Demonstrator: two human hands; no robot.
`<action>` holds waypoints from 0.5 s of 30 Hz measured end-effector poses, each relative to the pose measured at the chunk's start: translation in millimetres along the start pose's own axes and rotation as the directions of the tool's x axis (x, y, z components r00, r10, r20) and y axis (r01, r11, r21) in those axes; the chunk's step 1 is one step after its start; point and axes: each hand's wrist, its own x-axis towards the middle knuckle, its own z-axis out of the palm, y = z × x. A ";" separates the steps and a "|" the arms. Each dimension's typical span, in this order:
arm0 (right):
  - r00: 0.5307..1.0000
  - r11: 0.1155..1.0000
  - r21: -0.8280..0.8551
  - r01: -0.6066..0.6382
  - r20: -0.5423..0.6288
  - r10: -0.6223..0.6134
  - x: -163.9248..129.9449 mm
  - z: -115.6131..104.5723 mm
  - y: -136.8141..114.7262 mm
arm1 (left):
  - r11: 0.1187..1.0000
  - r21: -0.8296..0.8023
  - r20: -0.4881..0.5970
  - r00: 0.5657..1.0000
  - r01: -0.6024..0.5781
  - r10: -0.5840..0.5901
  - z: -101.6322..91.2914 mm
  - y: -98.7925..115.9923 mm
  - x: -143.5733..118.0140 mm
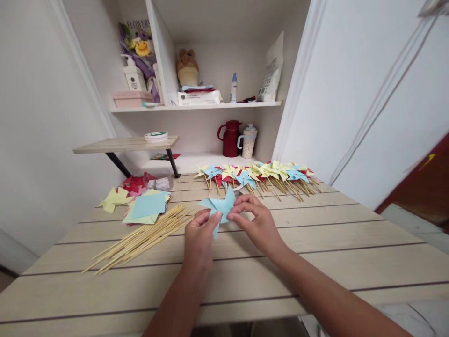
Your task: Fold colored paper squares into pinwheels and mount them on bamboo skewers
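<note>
Left grip (pixel 199 234): thumb and fingers pinched on blue paper pinwheel (pixel 223 203). Right grip (pixel 257 225): thumb and fingertips closed at its right edge. Pinwheel between both grips, over desk (pixel 322 250). Left of left grip: loose thin sticks (pixel 143 238), stacked paper squares (pixel 149 206) beyond. Beyond right grip: stick-mounted pinwheels (pixel 278 170), multicoloured.

The single view looks from the person's head, forward and down over the table (pixel 368 262), which spreads across the lower frame; the left hand (pixel 200 231) and right hand (pixel 257 227) are near, around centre; the shelving (pixel 238 55) stands farther off, upper centre.
</note>
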 end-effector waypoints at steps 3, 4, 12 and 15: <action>0.999 0.998 0.033 -0.050 -0.003 0.050 0.8 -0.3 3.3 | 0.999 0.043 -0.022 1.000 -0.014 0.015 0.7 0.9 -1.0; 0.998 0.998 0.034 -0.056 -0.006 0.056 0.9 -0.2 4.0 | 0.998 0.059 -0.027 0.999 -0.016 0.018 0.9 1.4 -1.5; 1.000 0.999 -0.048 -0.011 -0.009 0.010 0.9 0.9 2.2 | 0.986 0.166 -0.069 0.997 -0.032 0.044 1.9 2.0 -4.5; 1.000 0.998 -0.063 -0.004 -0.016 0.003 1.1 1.1 1.9 | 0.979 0.193 -0.068 0.995 -0.064 0.079 2.3 1.3 -4.2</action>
